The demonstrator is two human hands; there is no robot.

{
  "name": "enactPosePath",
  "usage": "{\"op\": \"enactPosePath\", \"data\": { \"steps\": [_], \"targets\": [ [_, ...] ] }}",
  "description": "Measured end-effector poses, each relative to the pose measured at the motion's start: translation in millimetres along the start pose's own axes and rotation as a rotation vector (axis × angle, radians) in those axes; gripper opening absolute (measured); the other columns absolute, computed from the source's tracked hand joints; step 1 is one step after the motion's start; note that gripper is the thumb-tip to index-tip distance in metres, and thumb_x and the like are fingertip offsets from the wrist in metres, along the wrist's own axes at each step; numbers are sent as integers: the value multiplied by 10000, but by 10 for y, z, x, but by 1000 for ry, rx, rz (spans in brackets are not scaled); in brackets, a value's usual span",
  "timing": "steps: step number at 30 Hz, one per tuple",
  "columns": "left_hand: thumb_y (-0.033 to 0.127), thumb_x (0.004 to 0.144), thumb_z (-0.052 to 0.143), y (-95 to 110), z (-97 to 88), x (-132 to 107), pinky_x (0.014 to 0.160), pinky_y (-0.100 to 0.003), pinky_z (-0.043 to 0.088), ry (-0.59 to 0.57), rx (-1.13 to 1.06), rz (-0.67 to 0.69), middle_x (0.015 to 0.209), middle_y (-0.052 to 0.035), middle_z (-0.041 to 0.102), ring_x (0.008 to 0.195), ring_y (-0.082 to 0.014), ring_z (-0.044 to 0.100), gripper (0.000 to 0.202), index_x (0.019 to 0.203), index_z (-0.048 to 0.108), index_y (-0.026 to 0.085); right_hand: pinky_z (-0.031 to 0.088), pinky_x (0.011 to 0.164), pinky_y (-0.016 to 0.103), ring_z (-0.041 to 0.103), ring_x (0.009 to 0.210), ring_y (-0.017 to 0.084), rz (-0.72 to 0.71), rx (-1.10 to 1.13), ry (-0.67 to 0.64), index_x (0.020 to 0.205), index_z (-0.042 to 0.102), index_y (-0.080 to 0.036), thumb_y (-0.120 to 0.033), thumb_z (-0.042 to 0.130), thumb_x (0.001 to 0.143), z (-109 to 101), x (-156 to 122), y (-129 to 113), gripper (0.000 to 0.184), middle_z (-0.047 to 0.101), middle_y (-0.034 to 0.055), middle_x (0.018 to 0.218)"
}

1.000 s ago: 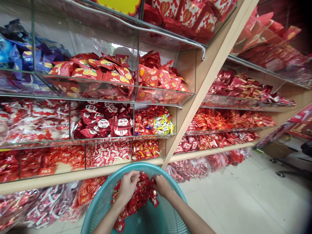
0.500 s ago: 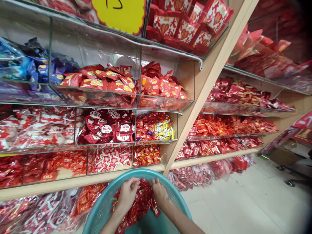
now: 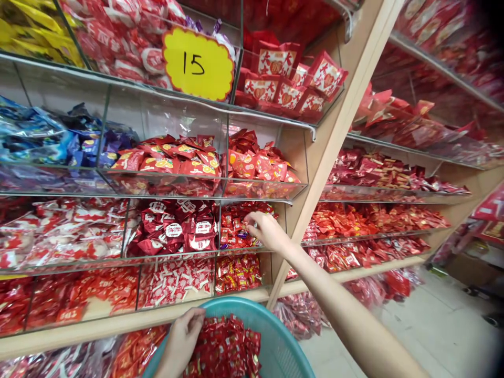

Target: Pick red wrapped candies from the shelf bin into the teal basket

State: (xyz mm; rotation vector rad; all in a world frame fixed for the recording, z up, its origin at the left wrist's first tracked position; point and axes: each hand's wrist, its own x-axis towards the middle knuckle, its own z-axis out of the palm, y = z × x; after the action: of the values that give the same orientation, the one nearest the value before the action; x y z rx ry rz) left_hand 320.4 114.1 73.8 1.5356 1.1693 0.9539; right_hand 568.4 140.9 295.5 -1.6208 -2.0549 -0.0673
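A teal plastic basket (image 3: 275, 336) sits low in front of me, holding a heap of small red candy packets (image 3: 224, 349). My left hand (image 3: 183, 336) grips the basket's near-left rim, fingers curled over the edge. My right hand (image 3: 265, 230) reaches up into a clear acrylic bin of small red and yellow wrapped candies (image 3: 236, 228) on the middle shelf. Its fingers are bent down onto the candies; I cannot tell whether it holds any.
Wooden shelving with clear acrylic bins (image 3: 177, 189) full of red, white and blue candy packs fills the wall. A yellow price tag reading 15 (image 3: 198, 64) hangs above. A slanted wooden upright (image 3: 334, 136) divides two shelf units. Light tiled floor (image 3: 437, 325) lies to the right.
My right hand has left the basket and risen into the shelf bin. My left hand has shifted from the candy heap to the basket's rim. The view has tilted upward.
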Motion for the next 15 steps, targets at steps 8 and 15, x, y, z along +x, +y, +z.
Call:
{"op": "enactPosePath", "data": {
  "steps": [8,15],
  "targets": [
    [509,697,571,-259,1,1,797,-300,515,-13,-3,63,828,-46,733,826,-230,671,332,784,671,205,338,965,380,476,1171,267,-40,-372,-140,1347,435,-171,-235,532,806,204,618,40,554,522,137,1295],
    [530,715,560,-323,107,27,742,-266,523,88,-41,111,764,-21,724,763,-206,670,338,765,670,215,347,989,389,493,1188,247,-39,-419,-236,1318,485,-217,-170,486,826,267,811,14,494,534,109,1318]
  ]
}}
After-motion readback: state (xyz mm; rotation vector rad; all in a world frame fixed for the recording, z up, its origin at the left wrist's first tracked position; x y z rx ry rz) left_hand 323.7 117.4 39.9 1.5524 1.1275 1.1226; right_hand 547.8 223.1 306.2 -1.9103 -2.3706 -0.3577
